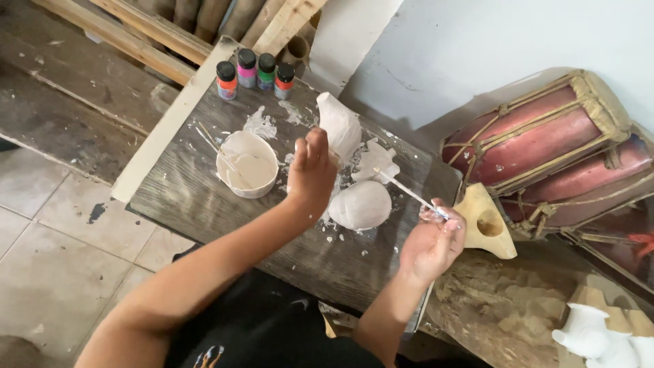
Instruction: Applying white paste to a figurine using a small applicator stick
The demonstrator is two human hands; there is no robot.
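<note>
One plaster figure touches left hand.

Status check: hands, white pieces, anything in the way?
Left hand over the plaster pieces. Right hand grips thin stick. Bowl sits aside, nothing blocking.

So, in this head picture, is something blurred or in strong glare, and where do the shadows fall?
Head view: light is soft and even, with no strong glare. The left hand is slightly motion-blurred, while the right hand with its thin brush is sharper. The drums cast a soft shadow on the white wall. Straight planks lean, suggesting wide-angle distortion.
</note>
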